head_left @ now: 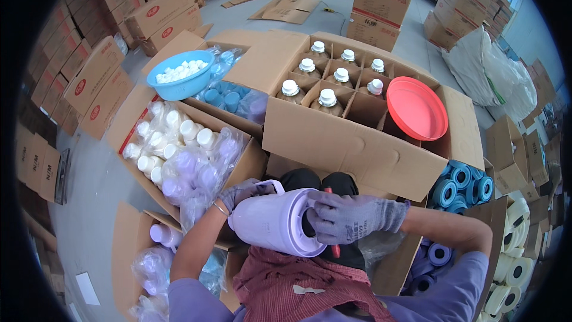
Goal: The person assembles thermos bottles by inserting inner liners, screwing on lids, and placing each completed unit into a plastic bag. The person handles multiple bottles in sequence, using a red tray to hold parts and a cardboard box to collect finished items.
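A pale lilac plastic jug (275,222) lies on its side over my lap, its wide mouth turned toward me. My left hand (243,192), in a grey knit glove, grips the jug near its handle. My right hand (351,217), also gloved, presses at the jug's open mouth, with a red-handled tool (335,250) partly hidden under it. In front of me stands an open cardboard carton (351,146) with dividers, holding several brown bottles with white caps (327,99). A red plastic basin (416,109) rests on the carton's right end.
A blue bowl of white caps (180,74) sits on a carton at left. Below it a box holds several lilac and white jugs in plastic bags (179,149). Blue tape rolls (462,182) and pale rolls (513,250) lie at right. Stacked cartons (381,9) ring the concrete floor.
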`<action>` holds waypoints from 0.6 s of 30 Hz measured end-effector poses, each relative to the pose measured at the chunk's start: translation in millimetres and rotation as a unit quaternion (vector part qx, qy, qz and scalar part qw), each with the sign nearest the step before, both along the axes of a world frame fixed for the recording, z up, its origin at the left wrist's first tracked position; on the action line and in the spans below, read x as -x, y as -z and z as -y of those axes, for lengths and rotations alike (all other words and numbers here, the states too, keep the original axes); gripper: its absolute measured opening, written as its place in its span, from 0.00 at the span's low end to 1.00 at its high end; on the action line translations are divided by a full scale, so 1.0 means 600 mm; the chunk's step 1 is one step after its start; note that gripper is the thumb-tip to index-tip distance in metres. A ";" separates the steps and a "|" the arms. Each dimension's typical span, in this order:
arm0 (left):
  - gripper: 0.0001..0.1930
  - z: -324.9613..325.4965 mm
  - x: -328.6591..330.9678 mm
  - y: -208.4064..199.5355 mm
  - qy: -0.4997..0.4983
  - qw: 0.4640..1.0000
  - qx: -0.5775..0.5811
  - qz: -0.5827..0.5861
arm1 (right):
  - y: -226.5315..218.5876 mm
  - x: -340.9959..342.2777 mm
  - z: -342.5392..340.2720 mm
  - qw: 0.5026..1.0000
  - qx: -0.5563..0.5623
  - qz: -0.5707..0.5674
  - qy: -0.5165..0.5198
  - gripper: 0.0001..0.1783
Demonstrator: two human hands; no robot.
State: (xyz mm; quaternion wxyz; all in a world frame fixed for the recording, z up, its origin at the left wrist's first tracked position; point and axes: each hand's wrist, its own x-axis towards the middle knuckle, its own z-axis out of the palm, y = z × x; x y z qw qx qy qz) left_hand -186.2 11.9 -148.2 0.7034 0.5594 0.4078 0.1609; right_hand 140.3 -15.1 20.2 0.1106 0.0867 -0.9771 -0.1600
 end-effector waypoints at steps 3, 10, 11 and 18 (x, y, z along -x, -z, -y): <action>0.13 0.018 0.023 0.002 -0.045 0.998 -0.039 0.005 | 0.043 -0.011 0.022 0.918 0.341 -0.054 0.196 0.08; 0.05 0.024 -0.014 -0.160 -0.307 0.843 -0.428 -0.107 | 0.129 -0.022 0.054 0.334 0.824 -0.285 0.359 0.13; 0.05 0.010 -0.021 -0.165 -0.320 0.816 -0.470 -0.108 | 0.128 -0.021 0.068 0.325 0.823 -0.308 0.349 0.13; 0.11 -0.046 -0.096 -0.221 -0.104 0.677 -0.729 -0.008 | -0.017 -0.232 -0.053 0.664 0.322 -0.354 0.575 0.06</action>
